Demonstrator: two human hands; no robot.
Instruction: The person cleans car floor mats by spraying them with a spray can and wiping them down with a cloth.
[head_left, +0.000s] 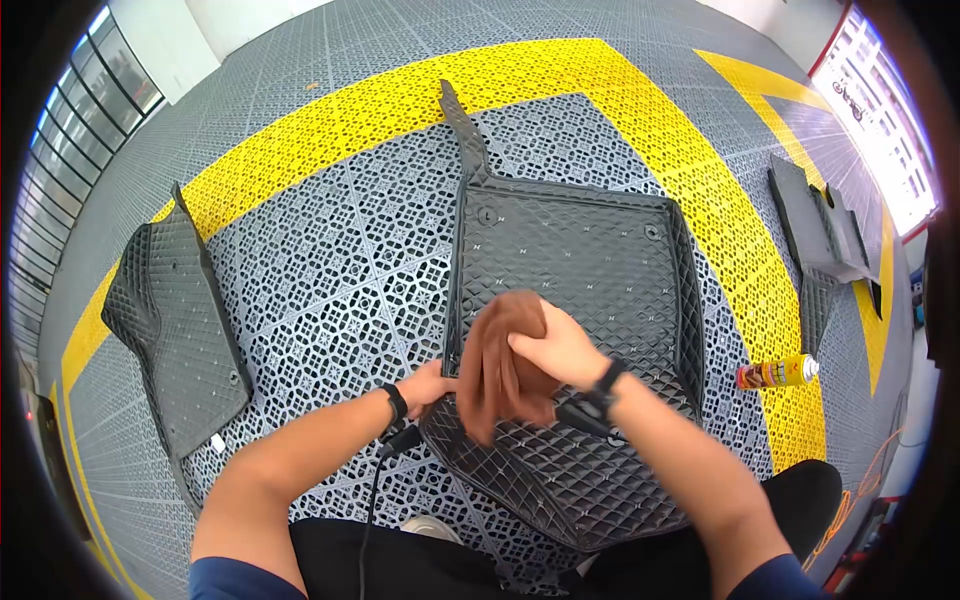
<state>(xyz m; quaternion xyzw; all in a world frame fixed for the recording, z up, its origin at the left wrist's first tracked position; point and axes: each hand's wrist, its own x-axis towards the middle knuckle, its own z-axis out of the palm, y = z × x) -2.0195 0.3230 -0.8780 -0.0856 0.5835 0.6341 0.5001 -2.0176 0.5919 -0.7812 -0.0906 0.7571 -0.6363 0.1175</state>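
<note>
A black quilted car floor mat (590,250) with small light stitch marks lies in front of me, its narrow flap pointing away. My right hand (565,345) is closed on a bunched brown cloth (500,365), which hangs over the mat's left middle. My left hand (428,386) is closed at the mat's left edge, its fingertips partly hidden by the cloth. Beneath my right wrist a dark object (585,415) rests on the mat, mostly covered. A black cable (372,510) with a thick end runs down beside my left wrist.
Another quilted mat (190,330) lies to the left, and more mat pieces (815,225) lie at the far right. A yellow spray can (778,372) lies on its side right of the mat. An orange cord (850,505) trails at the lower right on the perforated tile floor (320,230).
</note>
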